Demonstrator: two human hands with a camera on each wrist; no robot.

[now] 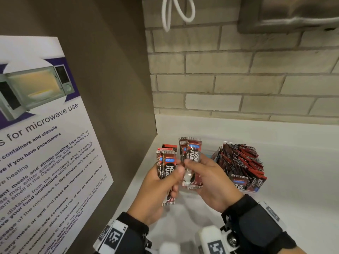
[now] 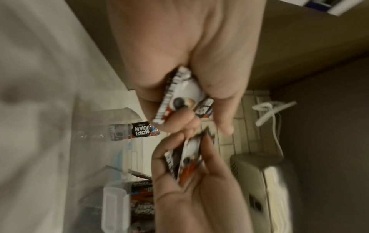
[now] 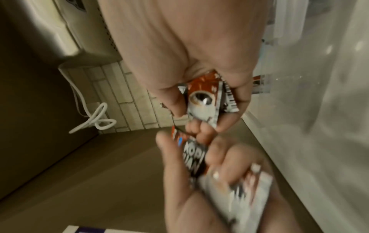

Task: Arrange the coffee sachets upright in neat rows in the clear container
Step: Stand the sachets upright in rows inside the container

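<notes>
My left hand (image 1: pixel 165 177) grips a small stack of red and black coffee sachets (image 1: pixel 166 163), held upright above the white counter. Just to its right, my right hand (image 1: pixel 197 165) grips a second bunch of sachets (image 1: pixel 190 149), thumb across their fronts. The two bunches almost touch. The clear container (image 1: pixel 252 190) stands to the right, packed with several sachets (image 1: pixel 240 162) leaning in rows. The left wrist view shows my left hand's sachets (image 2: pixel 179 94) pinched between thumb and fingers. My right hand's sachets (image 3: pixel 203 100) fill the right wrist view.
A brown side panel with a microwave-use poster (image 1: pixel 40 136) closes off the left. A brick wall (image 1: pixel 238 79) runs behind the counter (image 1: pixel 302 180), with a white cable loop (image 1: pixel 176 11) hanging above. Bare counter lies right of the container.
</notes>
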